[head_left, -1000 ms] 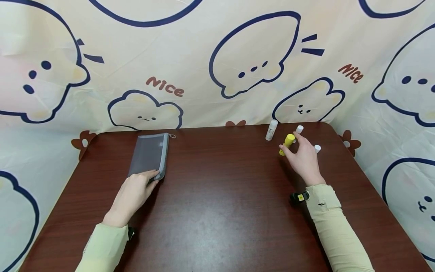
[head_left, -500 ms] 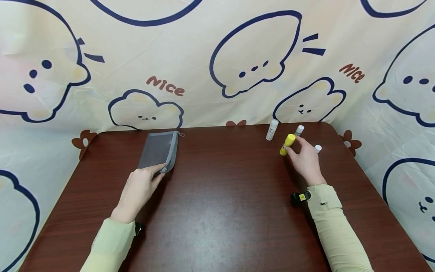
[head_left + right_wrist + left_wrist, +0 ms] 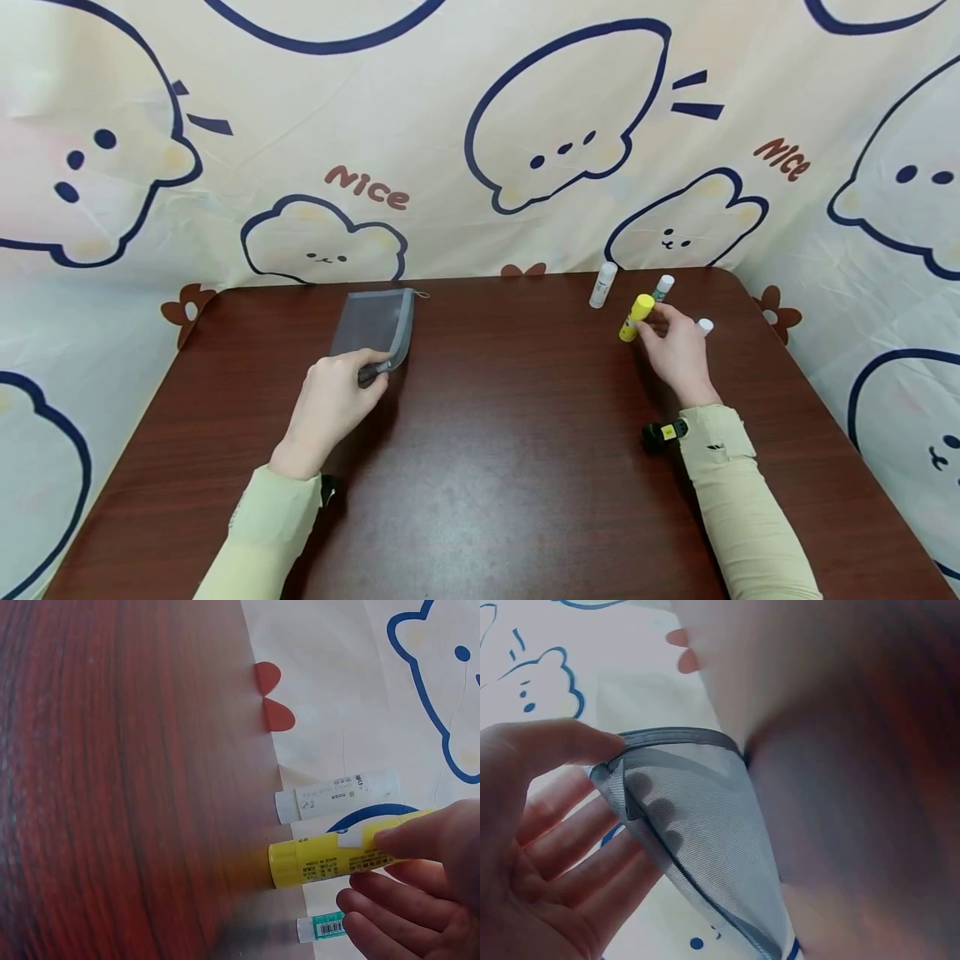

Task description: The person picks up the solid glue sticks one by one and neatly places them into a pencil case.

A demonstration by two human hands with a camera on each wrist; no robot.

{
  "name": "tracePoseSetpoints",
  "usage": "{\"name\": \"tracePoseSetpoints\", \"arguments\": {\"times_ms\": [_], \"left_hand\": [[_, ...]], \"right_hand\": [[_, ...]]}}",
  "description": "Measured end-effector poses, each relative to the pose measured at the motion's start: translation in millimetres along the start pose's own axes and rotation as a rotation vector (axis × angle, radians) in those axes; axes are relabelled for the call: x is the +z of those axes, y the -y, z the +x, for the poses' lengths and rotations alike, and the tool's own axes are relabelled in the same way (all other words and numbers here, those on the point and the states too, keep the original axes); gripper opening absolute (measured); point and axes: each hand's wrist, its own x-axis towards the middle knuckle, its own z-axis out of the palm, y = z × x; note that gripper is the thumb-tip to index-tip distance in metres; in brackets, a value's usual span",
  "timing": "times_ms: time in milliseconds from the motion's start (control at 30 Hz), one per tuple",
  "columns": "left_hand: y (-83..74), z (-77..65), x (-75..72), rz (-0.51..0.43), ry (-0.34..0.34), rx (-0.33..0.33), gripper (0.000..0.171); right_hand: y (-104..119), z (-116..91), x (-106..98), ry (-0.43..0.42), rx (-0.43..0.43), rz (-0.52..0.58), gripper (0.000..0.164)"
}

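My left hand [image 3: 332, 408] pinches the near right corner of a grey mesh zipper pouch [image 3: 371, 320] at the left of the table. In the left wrist view the thumb lies on the zipper edge of the pouch [image 3: 705, 799], and the other fingers show beneath it through the mesh. My right hand [image 3: 678, 354] holds a yellow glue stick [image 3: 637, 318] between thumb and fingers, at the table's far right. The right wrist view shows the thumb on the label side of the yellow glue stick [image 3: 322, 859], which stands nearly upright.
A white glue stick [image 3: 603, 286] stands left of the yellow one. Behind my right hand is a white-capped glue stick with a teal label [image 3: 663, 288]. Another white cap [image 3: 705, 326] peeks out right of that hand. A patterned cloth [image 3: 435, 167] borders the brown table [image 3: 480, 467].
My left hand has drawn the pouch to the right across the table. My right thumb and fingers have come in against the yellow glue stick, which stays in nearly the same spot.
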Motion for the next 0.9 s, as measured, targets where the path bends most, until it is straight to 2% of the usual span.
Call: {"name": "tracePoseSetpoints", "arguments": {"times_ms": [133,400,700,900], "left_hand": [[-6.3,4.8,0.7,-0.012,0.016,-0.027,0.024],[-16.9,12.0,5.7,-0.041,0.024,-0.013,0.025],[-25.9,10.7,18.2,-0.049,0.019,0.026,0.027],[-29.5,9.4,26.0,-0.042,-0.006,0.087,0.026]], "right_hand": [[-0.4,0.4,0.7,0.003,0.0,0.025,0.037],[-3.7,0.8,4.1,0.019,0.033,0.077,0.036],[-7.2,2.1,5.7,0.032,0.0,0.053,0.04],[-6.3,2.6,5.9,0.038,-0.004,0.049,0.038]]}}
